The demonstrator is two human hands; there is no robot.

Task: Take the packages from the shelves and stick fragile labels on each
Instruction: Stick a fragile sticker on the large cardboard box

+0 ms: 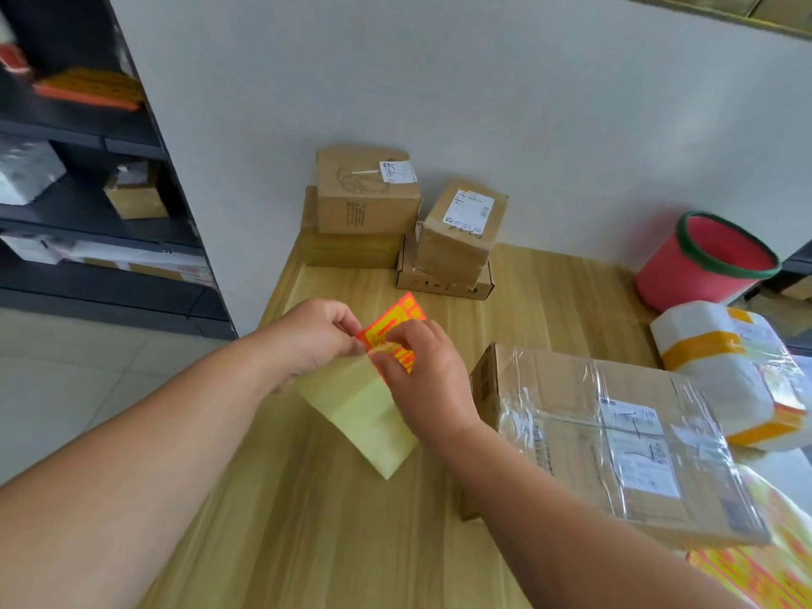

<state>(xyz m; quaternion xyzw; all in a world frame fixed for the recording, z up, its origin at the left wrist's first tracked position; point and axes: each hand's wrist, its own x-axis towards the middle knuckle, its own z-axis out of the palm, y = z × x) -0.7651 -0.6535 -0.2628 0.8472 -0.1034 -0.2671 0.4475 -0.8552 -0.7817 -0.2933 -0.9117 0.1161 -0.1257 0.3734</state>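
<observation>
Over the wooden table (334, 542) my left hand (314, 334) pinches the top corner of a pale yellow backing sheet (364, 415) that hangs down. My right hand (422, 375) pinches an orange-and-yellow fragile label (391, 323) at the sheet's top edge, partly peeled from it. A large taped cardboard box (615, 441) with white shipping labels lies just right of my right wrist. Several smaller cardboard boxes (367, 195) are stacked at the table's far end against the wall.
A white foam package with yellow tape (729, 367) lies at the right edge, with a red bin with a green rim (703, 265) behind it. More fragile labels (755, 573) lie at the bottom right. Dark shelves (88, 191) with packages stand on the left.
</observation>
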